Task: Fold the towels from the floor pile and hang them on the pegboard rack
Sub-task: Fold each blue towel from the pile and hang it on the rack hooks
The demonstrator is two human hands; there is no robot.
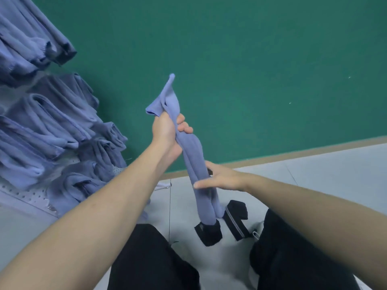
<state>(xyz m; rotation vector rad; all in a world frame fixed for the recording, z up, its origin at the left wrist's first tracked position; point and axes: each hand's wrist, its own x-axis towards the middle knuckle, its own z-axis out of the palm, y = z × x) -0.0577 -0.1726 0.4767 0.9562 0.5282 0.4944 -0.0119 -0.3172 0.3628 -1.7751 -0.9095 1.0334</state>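
Left hand [165, 126] is gripping the bunched towel [194, 155] near its top; right hand [217, 178], fingers straight, is pressing it midway. Loose grip risks the fold unravelling.

Pegboard [27, 194] mostly hidden behind hung towels [48, 126]; top rows cut off by left and top edges. Left hand [167, 127] covers part of the held towel [193, 155]; palm side not visible. Right hand [219, 177] blurred at fingertips. Towel's dark hem [208, 232] hides floor objs behind. Both forearms cut off at bottom edge.
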